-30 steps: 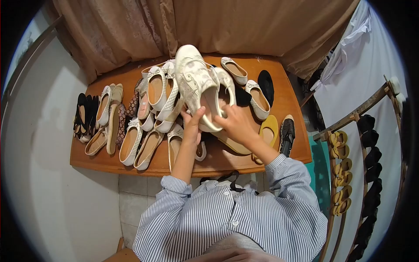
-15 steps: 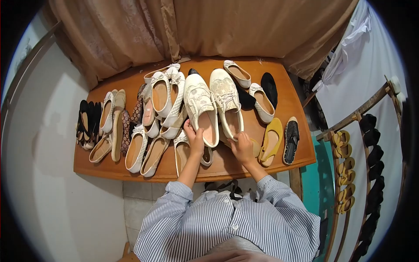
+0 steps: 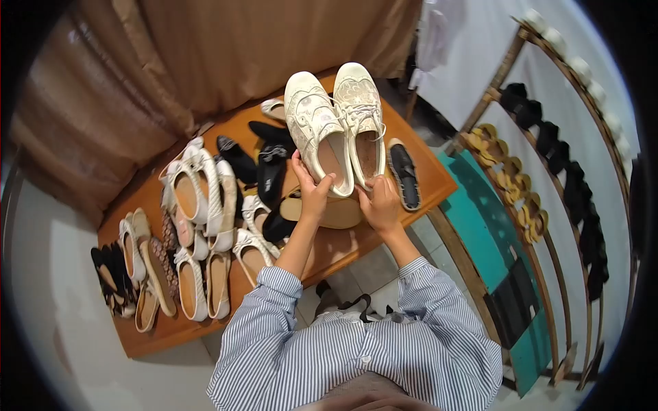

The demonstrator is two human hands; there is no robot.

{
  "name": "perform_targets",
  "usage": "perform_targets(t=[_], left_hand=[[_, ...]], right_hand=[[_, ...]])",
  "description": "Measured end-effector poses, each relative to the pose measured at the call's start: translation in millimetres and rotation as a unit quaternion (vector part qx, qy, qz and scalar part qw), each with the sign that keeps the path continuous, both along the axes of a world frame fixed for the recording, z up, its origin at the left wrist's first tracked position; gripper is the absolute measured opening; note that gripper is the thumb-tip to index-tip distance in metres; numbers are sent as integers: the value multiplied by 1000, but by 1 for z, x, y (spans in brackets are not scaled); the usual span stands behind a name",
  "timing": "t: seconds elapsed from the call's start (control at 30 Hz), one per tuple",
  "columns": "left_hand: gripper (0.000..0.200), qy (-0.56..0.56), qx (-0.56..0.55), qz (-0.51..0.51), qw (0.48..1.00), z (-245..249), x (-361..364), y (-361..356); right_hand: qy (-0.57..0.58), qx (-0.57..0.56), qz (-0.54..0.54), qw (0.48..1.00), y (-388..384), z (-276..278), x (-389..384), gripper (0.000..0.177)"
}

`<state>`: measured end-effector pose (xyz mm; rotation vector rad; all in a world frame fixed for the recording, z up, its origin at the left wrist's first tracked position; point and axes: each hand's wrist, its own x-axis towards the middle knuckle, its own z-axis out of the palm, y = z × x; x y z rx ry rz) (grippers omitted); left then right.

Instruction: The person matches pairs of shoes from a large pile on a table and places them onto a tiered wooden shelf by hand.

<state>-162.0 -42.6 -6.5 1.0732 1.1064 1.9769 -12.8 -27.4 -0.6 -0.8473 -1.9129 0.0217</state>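
Both hands hold a pair of cream lace-up shoes with floral uppers, side by side, toes pointing away from me. My left hand (image 3: 314, 190) is closed on the heel of the left cream shoe (image 3: 317, 127). My right hand (image 3: 379, 204) pinches the heel of the right cream shoe (image 3: 358, 106), whose laces hang loose. The pair is held above the wooden table (image 3: 433, 181). Beneath the hands lies a tan-soled shoe (image 3: 336, 214). Black shoes (image 3: 271, 171) are just left of the pair, and a black espadrille (image 3: 404, 177) lies to the right.
White ballet flats (image 3: 192, 192) crowd the table's left half, with dark shoes (image 3: 110, 274) at its far left end. On my right stands a rack with yellow sandals (image 3: 507, 171), black shoes (image 3: 558, 154) and white shoes (image 3: 582, 68). A teal panel (image 3: 483, 209) is beside it. A brown curtain (image 3: 260, 55) hangs behind.
My view has turned to the right, bringing more of the rack into sight. The cream shoes stay in both hands and look raised a little farther from the table.
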Motion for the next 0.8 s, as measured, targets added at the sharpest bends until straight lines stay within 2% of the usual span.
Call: perform_targets(t=[0.17,0.23,0.33,0.53,0.6,0.7,0.8], left_hand=[[85,-69,5,-153,986,23,109,1],[83,-110,-9,-229,967,33,173,-5],[83,-112,-4,-351,930,54,291,-27],[87,-152,35,-564,811,105,505,-130],[87,-147,16,-611,778,117,588,-154],[86,-152,26,-679,718,148,663,-199],[89,-121,86,-720,678,182,738,-235]], right_hand=[[0,40,-114,993,-27,21,109,23],[0,46,-173,984,-53,33,170,27],[-31,58,-291,955,-105,50,280,25],[-105,135,-496,851,-263,111,447,27],[-111,119,-547,821,-297,122,517,27],[-136,125,-613,769,-355,151,569,27],[-154,148,-668,713,-397,182,624,29]])
